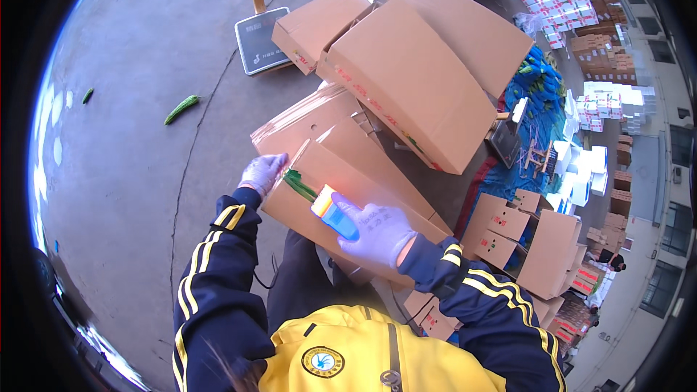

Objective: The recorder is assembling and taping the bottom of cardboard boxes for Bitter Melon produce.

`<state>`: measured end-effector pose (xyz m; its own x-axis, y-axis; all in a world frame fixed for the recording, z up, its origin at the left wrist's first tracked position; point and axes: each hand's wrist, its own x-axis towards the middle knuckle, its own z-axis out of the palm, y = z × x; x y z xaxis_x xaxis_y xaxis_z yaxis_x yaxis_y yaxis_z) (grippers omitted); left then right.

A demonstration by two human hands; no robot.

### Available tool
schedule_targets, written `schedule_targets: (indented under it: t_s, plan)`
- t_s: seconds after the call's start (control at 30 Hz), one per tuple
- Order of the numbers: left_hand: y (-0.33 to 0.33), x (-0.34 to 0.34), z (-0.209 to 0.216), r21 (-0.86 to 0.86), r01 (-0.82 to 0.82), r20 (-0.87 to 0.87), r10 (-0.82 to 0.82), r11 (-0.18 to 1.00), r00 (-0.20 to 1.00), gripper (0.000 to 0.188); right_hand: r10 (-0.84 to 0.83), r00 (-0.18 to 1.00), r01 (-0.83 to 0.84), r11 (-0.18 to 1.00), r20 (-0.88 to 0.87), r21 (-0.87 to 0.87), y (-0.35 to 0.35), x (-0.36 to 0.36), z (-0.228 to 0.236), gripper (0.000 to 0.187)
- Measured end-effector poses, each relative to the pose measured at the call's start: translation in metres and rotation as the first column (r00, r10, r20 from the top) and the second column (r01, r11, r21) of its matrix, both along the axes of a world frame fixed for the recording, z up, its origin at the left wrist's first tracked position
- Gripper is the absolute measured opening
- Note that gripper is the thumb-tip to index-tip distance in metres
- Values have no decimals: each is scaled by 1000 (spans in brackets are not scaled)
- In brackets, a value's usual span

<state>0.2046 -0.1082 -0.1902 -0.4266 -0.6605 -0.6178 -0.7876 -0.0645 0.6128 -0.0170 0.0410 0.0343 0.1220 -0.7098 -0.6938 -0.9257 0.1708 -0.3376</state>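
My left hand (263, 174), in a pale glove, has its fingers curled over the left upper corner of a flat brown cardboard box (305, 221). My right hand (379, 232), gloved too, is wrapped round a blue hand-held tool (338, 219) with a white and orange end. That end lies against or just over the cardboard, beside a green patch (298, 186); its exact kind I cannot make out. A reddish tint shows on the cardboard near the tool. More folded cartons (308, 120) lean behind the box.
A large carton (414, 80) stands ahead, among others. A platform scale (263, 40) is at the far left, with a long green vegetable (181, 109) on the floor nearby. On the right are an open carton (523, 236) and a blue sheet (534, 112) with a green heap.
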Motion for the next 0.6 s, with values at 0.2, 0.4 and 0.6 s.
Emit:
schedule_targets:
  t_s: [0.2,0.4,0.6]
  plan:
    - [-27,-23,23,154,480,575,-474,863,667,70,13,999,-12,999,-40,45,-9,5,4,74]
    - [31,-38,86,-218,80,-217,-128,973,968,64,4,999,-7,999,-53,-49,2,4,-12,74]
    - [29,-48,103,-273,119,19,-118,955,993,61,-32,999,32,999,31,-2,47,-29,8,77]
